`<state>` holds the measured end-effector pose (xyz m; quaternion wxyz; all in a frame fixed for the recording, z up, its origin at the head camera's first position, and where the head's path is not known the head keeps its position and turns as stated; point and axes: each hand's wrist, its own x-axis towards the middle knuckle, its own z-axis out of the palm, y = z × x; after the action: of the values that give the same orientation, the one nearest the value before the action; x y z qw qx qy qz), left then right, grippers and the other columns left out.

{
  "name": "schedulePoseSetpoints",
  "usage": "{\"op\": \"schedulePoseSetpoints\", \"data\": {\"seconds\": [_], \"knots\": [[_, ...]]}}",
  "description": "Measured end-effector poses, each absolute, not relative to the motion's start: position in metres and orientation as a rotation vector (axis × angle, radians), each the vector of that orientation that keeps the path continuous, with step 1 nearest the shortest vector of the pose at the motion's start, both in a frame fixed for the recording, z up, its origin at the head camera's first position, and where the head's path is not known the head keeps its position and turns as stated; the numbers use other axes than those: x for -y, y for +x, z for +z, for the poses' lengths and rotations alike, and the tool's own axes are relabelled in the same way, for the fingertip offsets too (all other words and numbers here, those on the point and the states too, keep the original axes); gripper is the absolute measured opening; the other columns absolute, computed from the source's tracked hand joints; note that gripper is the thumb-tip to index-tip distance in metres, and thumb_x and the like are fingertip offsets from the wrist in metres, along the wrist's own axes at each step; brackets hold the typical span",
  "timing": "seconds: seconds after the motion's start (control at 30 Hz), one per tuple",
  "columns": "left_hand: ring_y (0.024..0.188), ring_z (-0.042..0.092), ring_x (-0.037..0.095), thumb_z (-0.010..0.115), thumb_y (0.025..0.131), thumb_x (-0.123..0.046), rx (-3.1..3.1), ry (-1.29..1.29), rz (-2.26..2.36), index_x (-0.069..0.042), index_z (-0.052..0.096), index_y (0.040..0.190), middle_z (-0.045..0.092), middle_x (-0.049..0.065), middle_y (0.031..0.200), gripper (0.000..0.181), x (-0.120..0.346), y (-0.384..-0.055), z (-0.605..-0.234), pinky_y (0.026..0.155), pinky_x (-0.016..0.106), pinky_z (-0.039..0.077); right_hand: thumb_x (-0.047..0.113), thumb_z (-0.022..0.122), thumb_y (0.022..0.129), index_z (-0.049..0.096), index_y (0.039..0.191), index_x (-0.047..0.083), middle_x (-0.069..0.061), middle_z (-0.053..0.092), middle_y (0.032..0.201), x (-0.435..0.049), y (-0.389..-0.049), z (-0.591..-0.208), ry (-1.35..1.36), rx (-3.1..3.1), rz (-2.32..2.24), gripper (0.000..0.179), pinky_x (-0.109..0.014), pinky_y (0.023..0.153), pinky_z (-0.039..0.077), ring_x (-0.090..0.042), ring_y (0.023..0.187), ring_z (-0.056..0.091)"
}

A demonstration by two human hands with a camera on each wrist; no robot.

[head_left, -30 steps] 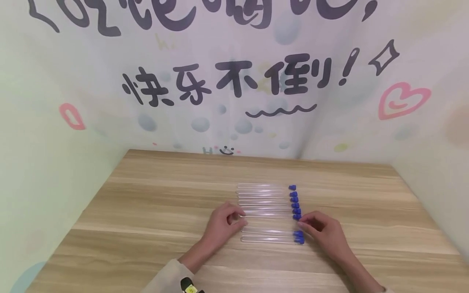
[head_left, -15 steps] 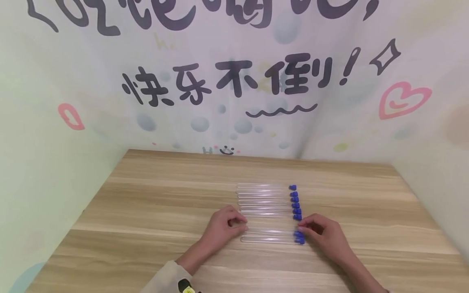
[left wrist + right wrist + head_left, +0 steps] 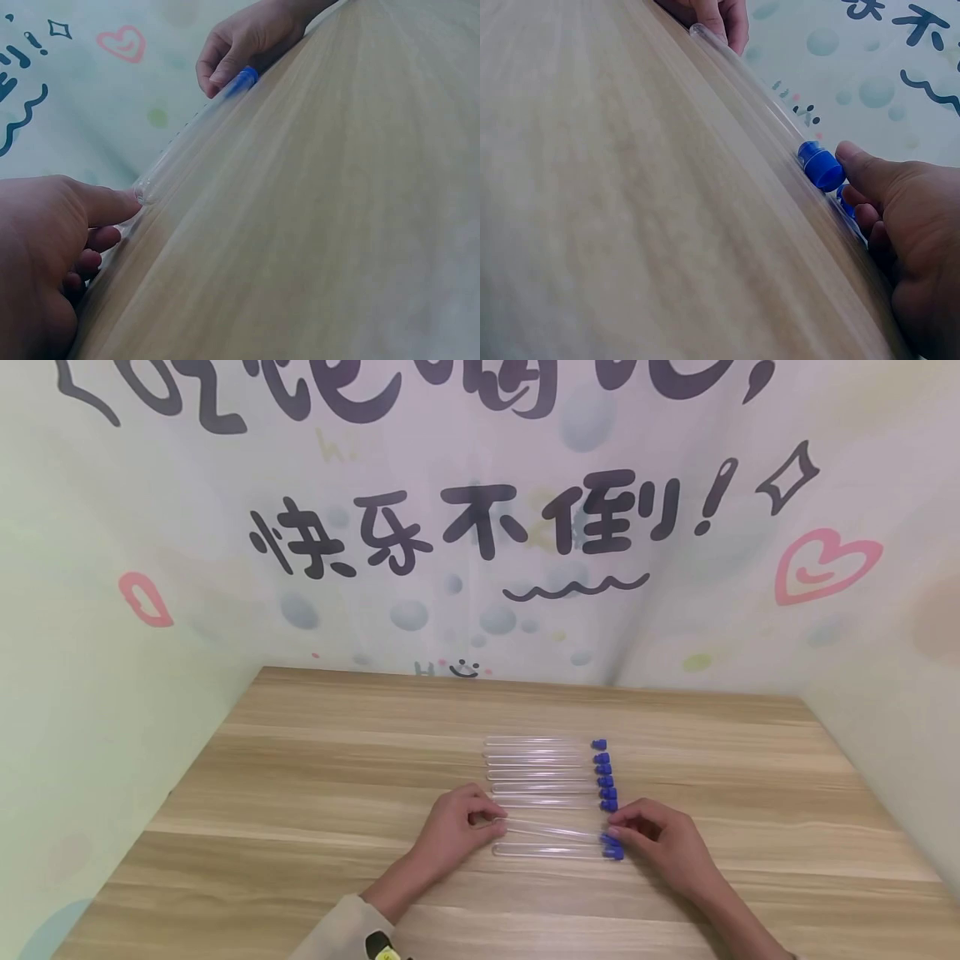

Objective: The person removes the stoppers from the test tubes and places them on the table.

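Clear test tubes with blue caps lie side by side on the wooden table (image 3: 300,777), caps to the right. My left hand (image 3: 459,822) pinches the rounded left end of the second-nearest test tube (image 3: 551,831), which lies at a slight slant. At that tube's other end, the thumb and fingers of my right hand (image 3: 670,843) are on its blue cap (image 3: 845,201), partly hidden by the fingers in the right wrist view. The nearest test tube (image 3: 551,850) lies straight, its blue cap (image 3: 821,166) just in front of my right thumb.
Beyond the hands, a group of several capped test tubes (image 3: 536,774) lies in a tight row. A printed cloth wall (image 3: 420,627) rises behind the table, with pale walls on both sides.
The left end of the second-nearest test tube has shifted away from the nearest one, so it now slants. Both hands have moved only slightly.
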<state>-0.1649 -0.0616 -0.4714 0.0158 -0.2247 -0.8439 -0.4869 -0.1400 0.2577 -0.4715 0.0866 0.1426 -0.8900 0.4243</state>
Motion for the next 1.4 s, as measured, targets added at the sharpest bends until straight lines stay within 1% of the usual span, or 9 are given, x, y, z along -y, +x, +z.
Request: {"op": "schedulePoseSetpoints", "data": {"seconds": [0.27,0.53,0.73,0.9,1.1,1.23,1.33,1.4], "knots": [[0.068,0.051,0.006,0.077,0.08,-0.01,2.576,-0.688,-1.541,-0.01,0.075,0.089,0.059,-0.008,0.077,0.01,0.062,-0.165,-0.472,0.061,0.023,0.044,0.018,0.076,0.081,0.072,0.094,0.023,0.014,0.066,0.086,-0.258,-0.141,-0.472,0.446,2.653,1.276,0.015,-0.024,0.058,0.047,-0.008,0.068,0.058],[0.06,0.045,0.003,0.078,0.079,-0.01,2.496,-0.671,-1.58,-0.007,0.074,0.09,0.053,-0.01,0.067,0.012,0.061,-0.164,-0.472,0.052,0.021,0.04,0.02,0.074,0.084,0.072,0.098,0.022,0.013,0.066,0.087,-0.258,-0.14,-0.472,0.46,2.654,1.297,0.015,-0.024,0.06,0.048,-0.009,0.071,0.059],[0.057,0.043,0.003,0.076,0.081,-0.013,2.494,-0.654,-1.615,-0.008,0.073,0.092,0.052,-0.01,0.064,0.012,0.061,-0.163,-0.47,0.05,0.021,0.038,0.019,0.076,0.081,0.071,0.1,0.02,0.011,0.067,0.087,-0.259,-0.139,-0.472,0.44,2.633,1.331,0.02,-0.025,0.061,0.05,-0.01,0.071,0.061],[0.058,0.044,0.004,0.075,0.083,-0.016,2.501,-0.653,-1.62,-0.009,0.073,0.094,0.054,-0.01,0.066,0.013,0.061,-0.163,-0.47,0.05,0.021,0.039,0.016,0.078,0.08,0.071,0.102,0.019,0.009,0.067,0.086,-0.258,-0.138,-0.472,0.455,2.592,1.379,0.023,-0.025,0.062,0.052,-0.011,0.071,0.063],[0.06,0.047,0.005,0.075,0.083,-0.016,2.476,-0.683,-1.652,-0.009,0.072,0.094,0.055,-0.011,0.068,0.013,0.061,-0.164,-0.471,0.053,0.021,0.041,0.008,0.077,0.08,0.07,0.104,0.012,0.005,0.065,0.083,-0.257,-0.138,-0.471,0.472,2.521,1.405,0.026,-0.025,0.062,0.052,-0.012,0.072,0.062],[0.06,0.047,0.005,0.076,0.082,-0.014,2.464,-0.71,-1.673,-0.008,0.072,0.094,0.056,-0.01,0.068,0.013,0.061,-0.163,-0.469,0.053,0.021,0.041,0.003,0.075,0.081,0.069,0.105,0.008,0.001,0.066,0.085,-0.255,-0.137,-0.469,0.464,2.502,1.42,0.025,-0.024,0.062,0.052,-0.012,0.073,0.063],[0.06,0.047,0.005,0.076,0.082,-0.013,2.46,-0.728,-1.679,-0.007,0.071,0.094,0.056,-0.01,0.069,0.014,0.061,-0.163,-0.469,0.052,0.021,0.041,-0.002,0.073,0.08,0.068,0.103,0.003,-0.003,0.068,0.085,-0.247,-0.132,-0.458,0.448,2.503,1.424,0.024,-0.024,0.062,0.053,-0.014,0.072,0.064],[0.06,0.047,0.005,0.076,0.082,-0.013,2.456,-0.737,-1.684,-0.007,0.071,0.093,0.056,-0.01,0.069,0.014,0.061,-0.163,-0.469,0.052,0.021,0.041,-0.003,0.073,0.08,0.068,0.103,0.004,-0.004,0.068,0.085,-0.247,-0.132,-0.458,0.444,2.496,1.434,0.024,-0.025,0.062,0.053,-0.014,0.071,0.064]]}}
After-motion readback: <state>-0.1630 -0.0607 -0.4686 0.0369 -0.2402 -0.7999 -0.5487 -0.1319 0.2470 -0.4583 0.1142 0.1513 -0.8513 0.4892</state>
